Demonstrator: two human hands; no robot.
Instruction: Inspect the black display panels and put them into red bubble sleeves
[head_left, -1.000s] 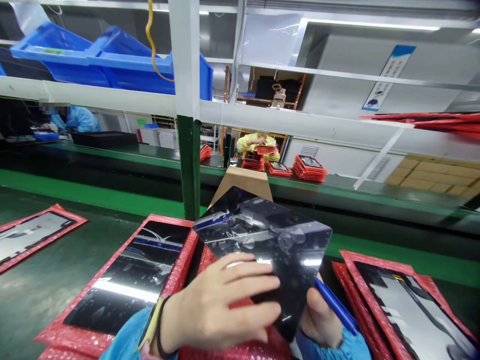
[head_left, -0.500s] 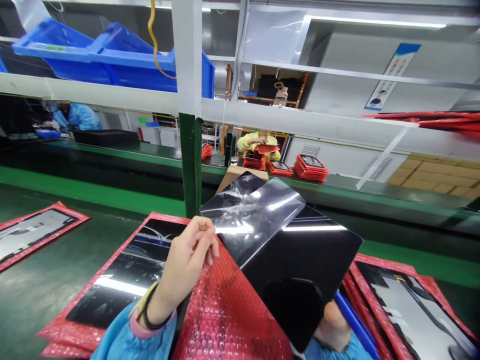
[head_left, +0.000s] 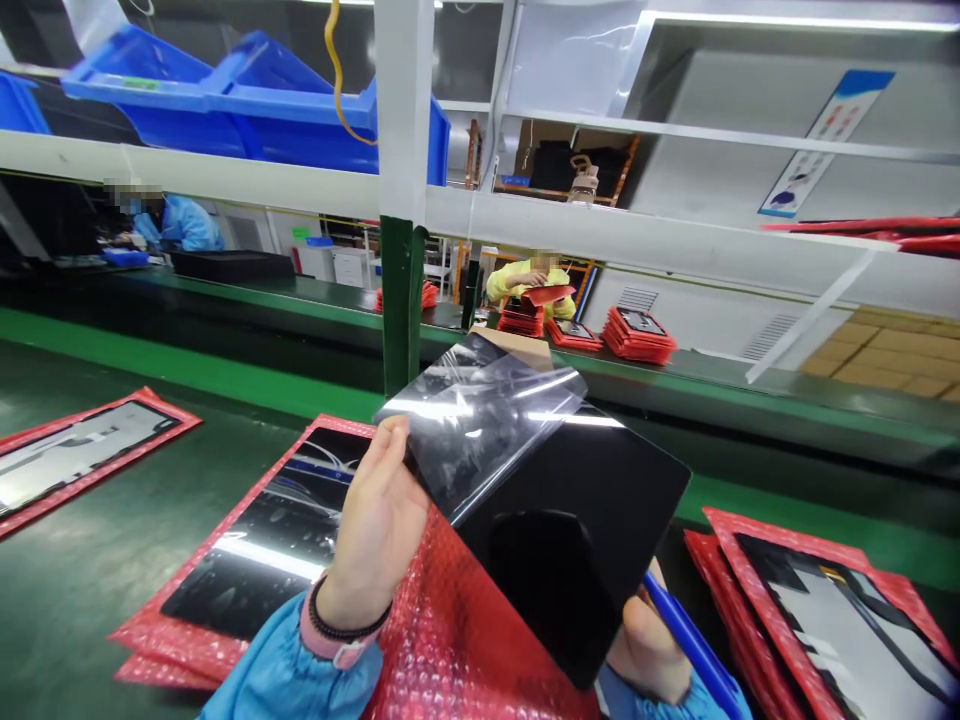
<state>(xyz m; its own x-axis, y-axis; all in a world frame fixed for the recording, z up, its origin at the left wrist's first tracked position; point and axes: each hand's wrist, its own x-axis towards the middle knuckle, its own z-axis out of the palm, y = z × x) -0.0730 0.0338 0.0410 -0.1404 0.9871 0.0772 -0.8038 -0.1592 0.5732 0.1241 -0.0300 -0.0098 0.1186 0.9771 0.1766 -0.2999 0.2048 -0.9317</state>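
Observation:
My left hand [head_left: 379, 525] pinches the corner of a clear protective film [head_left: 480, 420] that is peeled half off a glossy black panel [head_left: 577, 530]. My right hand [head_left: 649, 645] holds that panel from underneath at its lower right edge, mostly hidden behind it, with a blue pen [head_left: 690, 650] lying along the fingers. Red bubble wrap [head_left: 457, 630] sits under the panel, close to my chest.
Another black panel on red bubble wrap [head_left: 270, 540] lies left of my hands, more at far left [head_left: 82, 450] and at right [head_left: 832, 610], all on a green conveyor belt [head_left: 112, 560]. A green-and-white post [head_left: 401, 200] stands ahead. Two people work beyond it.
My left hand moved from lying flat on the panel to its left corner and peeled the film up and back. The panel now shows bare black surface.

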